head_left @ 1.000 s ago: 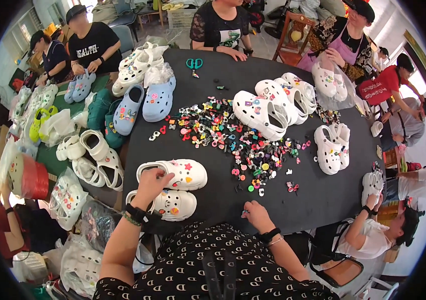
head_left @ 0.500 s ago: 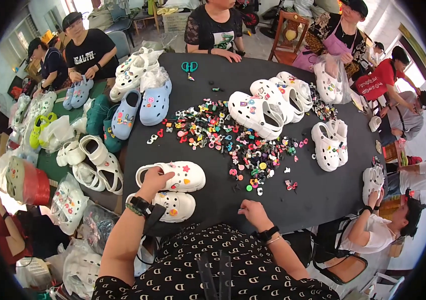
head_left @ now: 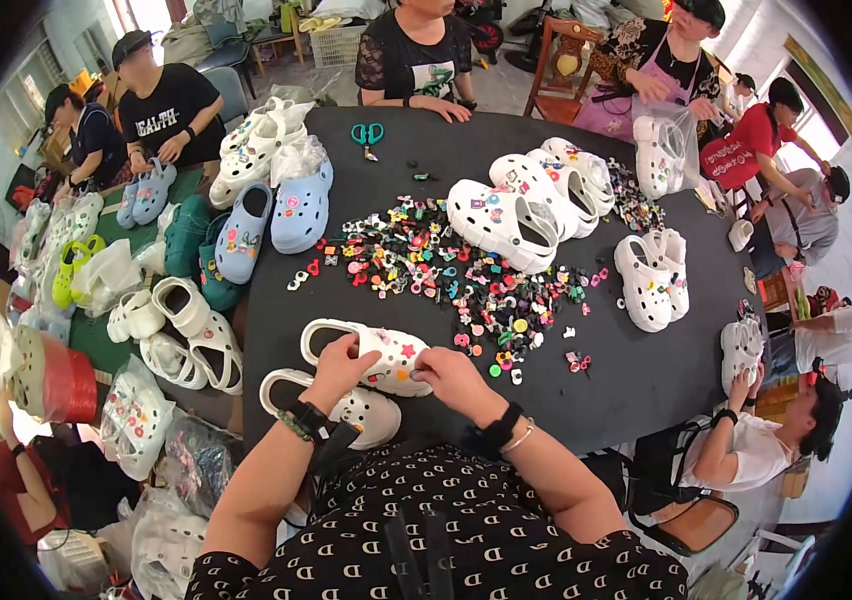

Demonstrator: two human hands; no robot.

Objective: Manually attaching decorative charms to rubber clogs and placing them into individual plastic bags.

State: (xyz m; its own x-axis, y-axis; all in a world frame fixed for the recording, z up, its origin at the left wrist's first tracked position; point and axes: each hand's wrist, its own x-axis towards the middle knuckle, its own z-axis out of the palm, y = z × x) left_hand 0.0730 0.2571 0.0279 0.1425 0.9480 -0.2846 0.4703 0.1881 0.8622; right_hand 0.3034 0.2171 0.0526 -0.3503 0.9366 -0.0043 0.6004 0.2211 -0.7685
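Note:
My left hand (head_left: 342,368) grips the side of a white clog (head_left: 381,378) near its strap opening. A pink star and several other small charms sit on this clog's top, its toe pointing right. My right hand (head_left: 456,380) is at the toe, fingers pinched together against it; what they hold, if anything, is too small to make out. Just nearer to me lies a second white clog (head_left: 371,412) with a few charms, partly hidden by my left wrist. Beyond both hands spreads a heap of colourful shoe charms (head_left: 416,255) on the black table (head_left: 556,400).
Decorated white clogs (head_left: 511,225) stand behind the heap, with another white pair (head_left: 651,280) to the right. Blue clogs (head_left: 243,235) are at the left table edge. Teal scissors (head_left: 368,134) lie at the back. Several people work around the table; a green table (head_left: 116,330) adjoins on the left.
My right hand has moved left and forward from the table onto the clog's toe. The gripped clog has shifted right, and my left hand has moved with it.

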